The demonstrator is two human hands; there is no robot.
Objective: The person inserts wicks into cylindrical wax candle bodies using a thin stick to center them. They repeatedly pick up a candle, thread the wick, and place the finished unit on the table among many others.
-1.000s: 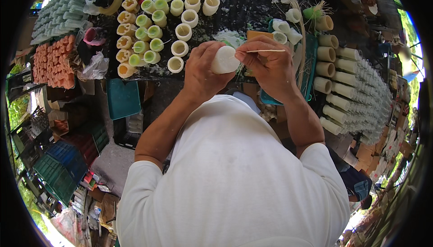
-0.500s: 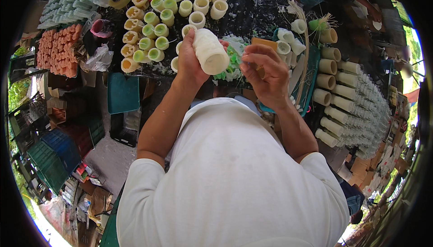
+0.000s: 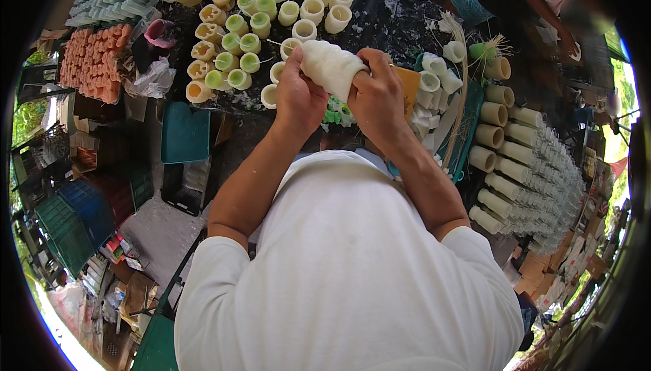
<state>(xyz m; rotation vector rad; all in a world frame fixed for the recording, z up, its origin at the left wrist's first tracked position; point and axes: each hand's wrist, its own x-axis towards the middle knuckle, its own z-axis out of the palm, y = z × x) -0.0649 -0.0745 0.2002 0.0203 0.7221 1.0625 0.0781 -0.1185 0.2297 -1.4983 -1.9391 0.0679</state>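
A white, ribbed wax candle shell (image 3: 330, 66), roughly a cylinder, is held tilted above the near edge of the table. My left hand (image 3: 300, 100) wraps round its left end, thumb on top. At its right end is my right hand (image 3: 378, 96), fingers curled over the rim; whether the fingertips reach inside is hidden. Below the shell lie green and white wax scraps (image 3: 337, 112), partly covered by my hands. Just left of it stand cream wax cups (image 3: 304, 30) and green-filled candles (image 3: 249, 43) with white wicks.
Cut-out candle shells (image 3: 207, 32) line the table's left, near pink wax pieces (image 3: 95, 63). At right are a teal tray (image 3: 468, 124) of white pieces, tan cups (image 3: 494, 113) and stacked glasses (image 3: 542, 174). Another person's arm (image 3: 542, 8) shows at far right. A teal bin (image 3: 185, 132) stands lower left.
My right hand has come left onto the shell's end, after being apart from it. The shell has turned so that this end points right. The view has shifted slightly.
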